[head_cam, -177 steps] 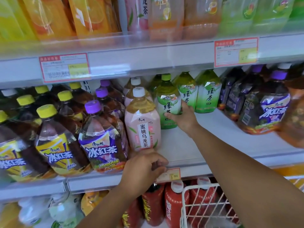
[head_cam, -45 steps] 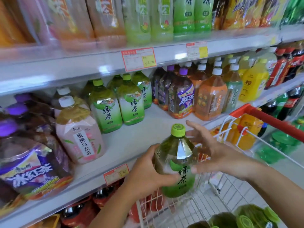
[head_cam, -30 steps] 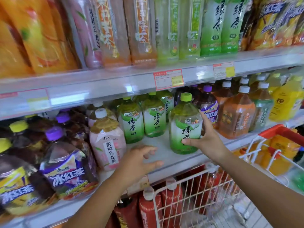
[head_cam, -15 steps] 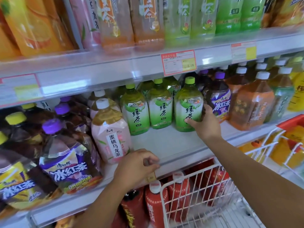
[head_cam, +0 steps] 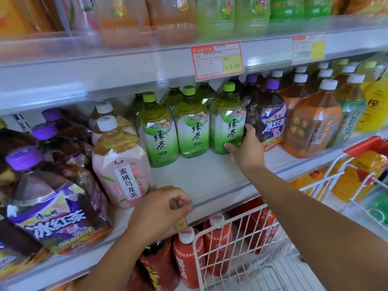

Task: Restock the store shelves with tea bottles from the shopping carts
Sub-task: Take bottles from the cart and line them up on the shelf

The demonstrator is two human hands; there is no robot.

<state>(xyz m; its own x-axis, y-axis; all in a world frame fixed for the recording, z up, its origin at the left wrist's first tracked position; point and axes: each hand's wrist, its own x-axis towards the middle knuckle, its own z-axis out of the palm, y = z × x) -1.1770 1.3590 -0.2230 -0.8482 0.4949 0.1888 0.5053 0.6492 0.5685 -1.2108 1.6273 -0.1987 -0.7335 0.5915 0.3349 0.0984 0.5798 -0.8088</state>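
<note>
Right hand, fingers wrapped round green tea bottle and seating it label-out; matching row just left of the fingers. Left hand, fingers curled, empty, resting on shelf edge — likely bracing.

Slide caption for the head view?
Right hand grips a green tea bottle on the shelf; left hand rests on its edge.

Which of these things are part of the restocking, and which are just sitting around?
Part of the job: right hand gripping a green tea bottle; two matching bottles beside it; shelf; cart; left hand holding the shelf edge.
Just there: pink bottle; purple-capped bottles; orange bottles; red bottles below; price tag.
</note>
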